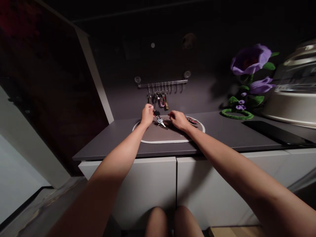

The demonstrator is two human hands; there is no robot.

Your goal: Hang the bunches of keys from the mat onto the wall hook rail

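Here, the key bunch point(160, 121) is pinched by the left hand point(147, 115), just to its right, slanted near-right over the mat point(158, 136); whether anything is gripped by the curled right hand point(178, 120) cannot be told.

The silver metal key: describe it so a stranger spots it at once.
Find the dark grey countertop, then the brown, white-rimmed oval mat on it. Between the left hand and right hand, just below the black oval fob, is the silver metal key. Its bright, pale blade and rounded head set it apart from that dark fob.
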